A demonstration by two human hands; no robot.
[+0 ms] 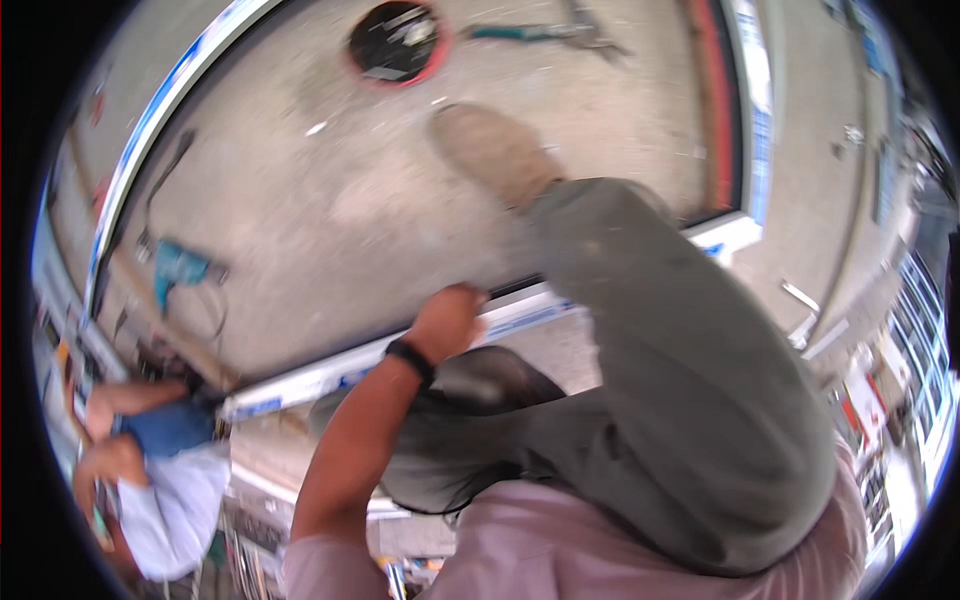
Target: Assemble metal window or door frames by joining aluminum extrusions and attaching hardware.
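Observation:
My left hand (447, 322), with a black band at the wrist, is at the near bar of a large white frame (320, 378). Its fingers look curled closed at the bar's inner edge; motion blur and the hand itself hide what, if anything, is in them. Blue-printed film and a black inner edge run along the frame. To the right, my raised leg in grey-green trousers (680, 330) crosses over the bar, and its brown shoe (495, 150) is inside the frame. My right hand is not visible.
Inside the frame, a teal power drill (180, 272) with a cord lies at left. A red-rimmed round black container (395, 45) with small items and a teal-handled tool (520, 32) are at the far side. Another person (170, 480) is at lower left.

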